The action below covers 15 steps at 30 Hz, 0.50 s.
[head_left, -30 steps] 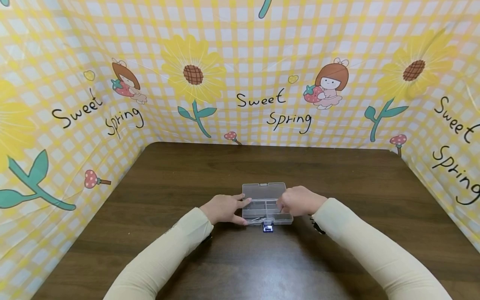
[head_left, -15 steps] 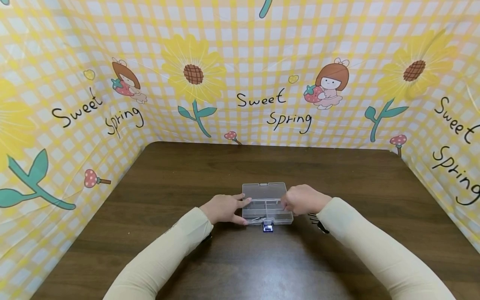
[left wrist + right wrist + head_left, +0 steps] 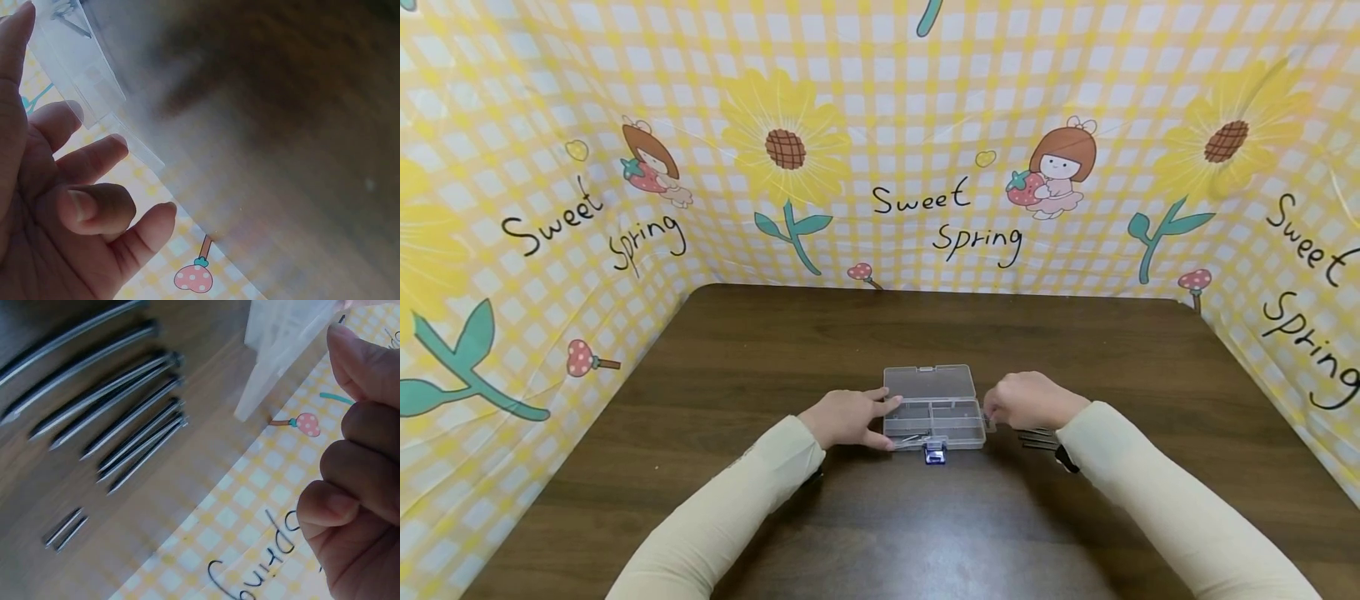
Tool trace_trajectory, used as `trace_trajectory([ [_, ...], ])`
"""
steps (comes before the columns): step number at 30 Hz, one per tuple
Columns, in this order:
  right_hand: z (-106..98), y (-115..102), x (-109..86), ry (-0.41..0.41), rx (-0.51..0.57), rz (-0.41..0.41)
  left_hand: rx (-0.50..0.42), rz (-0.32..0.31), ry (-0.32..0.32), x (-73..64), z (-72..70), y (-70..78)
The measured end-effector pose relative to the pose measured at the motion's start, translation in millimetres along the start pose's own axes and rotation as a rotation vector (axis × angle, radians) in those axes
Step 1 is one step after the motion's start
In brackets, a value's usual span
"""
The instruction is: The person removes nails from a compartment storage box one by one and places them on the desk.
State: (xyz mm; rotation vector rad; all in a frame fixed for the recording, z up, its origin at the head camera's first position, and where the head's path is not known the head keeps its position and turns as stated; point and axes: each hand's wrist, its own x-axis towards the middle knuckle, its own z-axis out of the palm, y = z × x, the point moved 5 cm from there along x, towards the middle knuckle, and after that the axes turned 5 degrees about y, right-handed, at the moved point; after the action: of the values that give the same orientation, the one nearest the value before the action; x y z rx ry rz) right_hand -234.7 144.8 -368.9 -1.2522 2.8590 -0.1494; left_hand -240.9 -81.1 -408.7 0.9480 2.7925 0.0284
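A clear plastic compartment box [image 3: 957, 414] lies on the table with its lid [image 3: 928, 383] raised at the back. Nails [image 3: 914, 437] rest in its front left compartment. My left hand [image 3: 842, 417] rests against the box's left side, fingers spread and touching its rim. Just off the right side is my right hand [image 3: 1028, 400], fingers curled and thumb meeting forefinger. In the right wrist view, a small dark tip, seemingly a nail [image 3: 342, 319], shows at the thumb [image 3: 350, 347]; most of it is hidden.
Several long nails [image 3: 131, 419] lie in a row on the table right of the box, with two short nails [image 3: 72, 534] beyond them. A blue latch [image 3: 935, 455] juts from the box's front. Checked cloth [image 3: 850, 100] walls surround the brown table [image 3: 790, 333].
My right hand has drawn out of the box's right compartments and moved right, past its edge. More of the nails on the table shows. The left hand stays where it was.
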Motion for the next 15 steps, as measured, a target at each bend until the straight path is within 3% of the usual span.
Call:
trace_trajectory([
  [15, 3.4, 33.9, -37.0, -0.022, 0.074, 0.122, 0.008, 0.021, 0.024, -1.9, 0.6, 0.2],
])
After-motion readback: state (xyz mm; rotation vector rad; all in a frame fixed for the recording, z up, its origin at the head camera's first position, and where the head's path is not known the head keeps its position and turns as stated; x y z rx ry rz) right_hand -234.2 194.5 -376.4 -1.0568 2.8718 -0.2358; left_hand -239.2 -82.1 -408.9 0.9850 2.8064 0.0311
